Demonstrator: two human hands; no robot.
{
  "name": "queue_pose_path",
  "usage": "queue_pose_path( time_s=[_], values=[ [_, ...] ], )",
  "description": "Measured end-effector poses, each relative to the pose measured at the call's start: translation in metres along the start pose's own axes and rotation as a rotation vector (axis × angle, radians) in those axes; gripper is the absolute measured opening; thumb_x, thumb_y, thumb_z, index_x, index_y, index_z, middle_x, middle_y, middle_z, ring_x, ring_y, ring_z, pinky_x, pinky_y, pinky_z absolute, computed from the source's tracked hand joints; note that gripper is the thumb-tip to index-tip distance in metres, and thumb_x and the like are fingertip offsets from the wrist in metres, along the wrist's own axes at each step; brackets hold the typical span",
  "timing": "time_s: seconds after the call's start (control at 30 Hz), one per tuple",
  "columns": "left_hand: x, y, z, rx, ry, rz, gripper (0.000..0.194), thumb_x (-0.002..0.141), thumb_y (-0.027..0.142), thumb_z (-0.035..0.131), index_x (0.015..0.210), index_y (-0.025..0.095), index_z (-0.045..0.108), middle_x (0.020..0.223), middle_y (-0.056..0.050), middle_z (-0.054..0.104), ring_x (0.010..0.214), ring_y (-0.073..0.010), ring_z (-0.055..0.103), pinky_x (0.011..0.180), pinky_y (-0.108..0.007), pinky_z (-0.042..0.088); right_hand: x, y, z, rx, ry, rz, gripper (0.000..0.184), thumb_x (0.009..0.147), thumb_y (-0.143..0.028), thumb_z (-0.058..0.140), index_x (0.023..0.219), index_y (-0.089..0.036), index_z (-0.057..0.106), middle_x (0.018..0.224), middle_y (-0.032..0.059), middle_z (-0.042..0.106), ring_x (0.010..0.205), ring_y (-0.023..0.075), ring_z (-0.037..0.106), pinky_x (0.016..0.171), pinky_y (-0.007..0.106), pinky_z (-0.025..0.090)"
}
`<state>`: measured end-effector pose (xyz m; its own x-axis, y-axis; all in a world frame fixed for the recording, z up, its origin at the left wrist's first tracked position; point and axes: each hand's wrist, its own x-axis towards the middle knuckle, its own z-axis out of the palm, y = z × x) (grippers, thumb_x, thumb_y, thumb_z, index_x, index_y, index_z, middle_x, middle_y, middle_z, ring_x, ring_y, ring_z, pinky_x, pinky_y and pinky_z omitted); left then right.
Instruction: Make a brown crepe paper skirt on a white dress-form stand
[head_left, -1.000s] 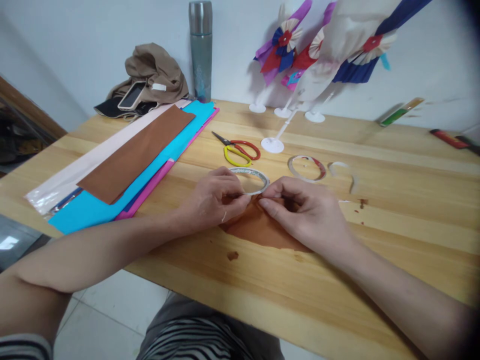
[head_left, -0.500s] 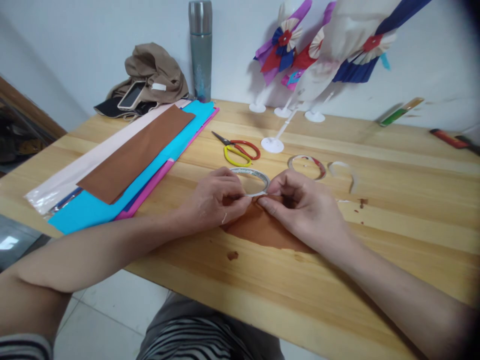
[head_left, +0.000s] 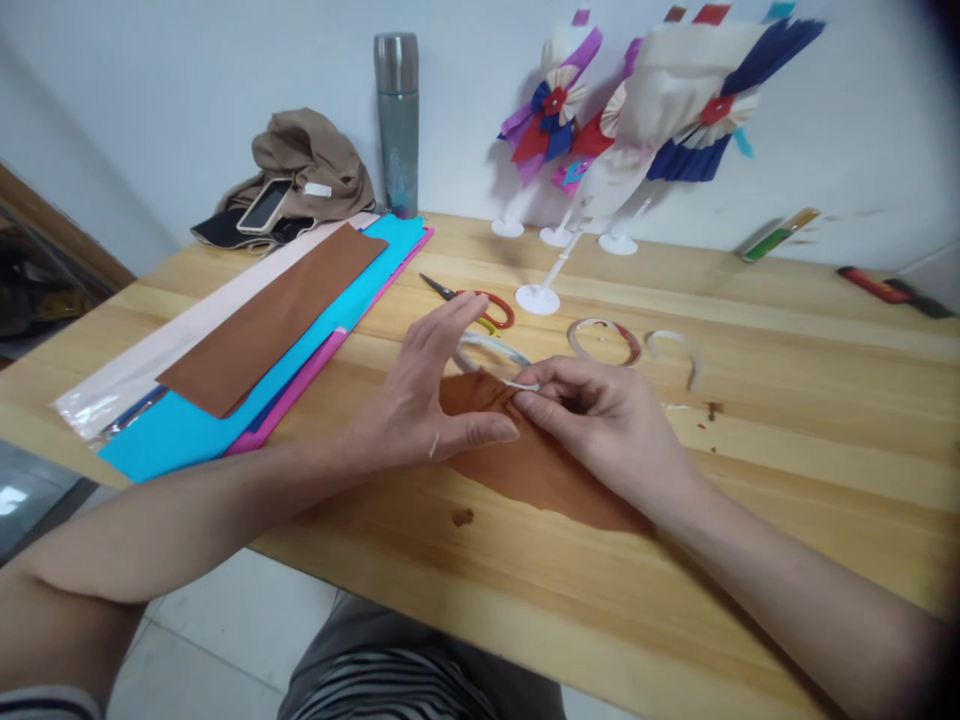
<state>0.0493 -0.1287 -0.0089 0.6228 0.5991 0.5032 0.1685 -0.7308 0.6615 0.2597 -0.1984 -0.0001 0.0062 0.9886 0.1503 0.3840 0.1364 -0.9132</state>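
Note:
A curved brown crepe-paper-like sheet [head_left: 536, 470] lies on the table under my hands. My right hand [head_left: 600, 415] pinches its upper edge between thumb and forefinger, where a thin white strip [head_left: 523, 386] also shows. To the left, my left hand [head_left: 431, 390] is open, thumb and fingers spread wide, with nothing in it. Just past the sheet, a roll of tape [head_left: 504, 344] is partly behind my left fingers. Scissors [head_left: 487, 300] with one red and one yellow handle lie beyond; my left fingers hide part of the yellow one.
Brown, blue and pink sheets [head_left: 262, 330] are stacked at left. A thermos [head_left: 397, 130], a brown cloth cap [head_left: 307, 165] and a phone [head_left: 265, 205] stand behind them. White stands [head_left: 538, 298] carry small paper dresses. Right lie a tape ring [head_left: 604, 342] and a green-handled cutter [head_left: 780, 236].
My left hand has let go of the paper's edge and opened, with its fingers lifted up. My right hand keeps its pinch. The view has tilted slightly upward.

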Motion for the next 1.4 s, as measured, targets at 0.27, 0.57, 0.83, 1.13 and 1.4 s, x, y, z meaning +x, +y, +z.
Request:
queue_pose_path(
  time_s=[0.27, 0.57, 0.83, 1.13, 1.4],
  values=[
    [0.015, -0.003, 0.001, -0.342, 0.044, -0.463, 0.077, 0.076, 0.07, 0.07, 0.126, 0.012, 0.062, 0.117, -0.016, 0.072, 0.108, -0.031, 0.069, 0.086, -0.041, 0.06, 0.01, 0.006, -0.014, 0.175, 0.26, 0.061, 0.024, 0.071, -0.043, 0.08, 0.071, -0.023, 0.068, 0.053, -0.004, 0.053, 0.048, 0.0105, 0.042, 0.046, 0.025, 0.028],
    [0.014, 0.02, 0.011, -0.618, -0.258, -0.78, 0.035, 0.076, 0.037, 0.074, 0.056, 0.015, 0.055, 0.048, 0.004, 0.052, 0.043, -0.0049, 0.043, 0.045, -0.018, 0.033, 0.012, 0.005, -0.018, 0.316, 0.303, 0.16, 0.028, 0.066, -0.044, 0.085, 0.072, -0.023, 0.069, 0.056, -0.0046, 0.06, 0.049, 0.01, 0.048, 0.047, 0.023, 0.034],
    [0.019, 0.012, 0.007, -0.47, -0.346, -0.777, 0.032, 0.075, 0.038, 0.075, 0.058, 0.015, 0.06, 0.05, 0.003, 0.054, 0.044, -0.0071, 0.044, 0.043, -0.021, 0.031, 0.014, 0.004, -0.022, 0.26, 0.297, 0.177, 0.023, 0.066, -0.045, 0.082, 0.07, -0.026, 0.069, 0.06, -0.0014, 0.063, 0.051, 0.0135, 0.051, 0.047, 0.026, 0.036],
    [0.017, 0.0, -0.009, 0.06, 0.303, -0.127, 0.035, 0.095, 0.048, 0.056, 0.11, 0.019, 0.071, 0.106, -0.008, 0.073, 0.088, -0.019, 0.065, 0.071, -0.031, 0.053, 0.01, 0.0, -0.018, -0.126, 0.217, -0.094, 0.022, 0.08, -0.043, 0.068, 0.071, -0.023, 0.064, 0.053, -0.0039, 0.053, 0.049, 0.0128, 0.046, 0.048, 0.028, 0.032],
    [0.009, 0.011, -0.008, 0.34, 0.021, 0.264, 0.036, 0.093, 0.045, 0.067, 0.118, 0.021, 0.071, 0.118, -0.009, 0.076, 0.119, -0.0276, 0.061, 0.104, -0.041, 0.049, -0.011, -0.01, 0.001, -0.429, 0.09, -0.32, 0.013, 0.089, -0.023, 0.058, 0.08, -0.023, 0.067, 0.06, -0.0011, 0.064, 0.051, 0.0141, 0.056, 0.052, 0.027, 0.041]
  ],
)
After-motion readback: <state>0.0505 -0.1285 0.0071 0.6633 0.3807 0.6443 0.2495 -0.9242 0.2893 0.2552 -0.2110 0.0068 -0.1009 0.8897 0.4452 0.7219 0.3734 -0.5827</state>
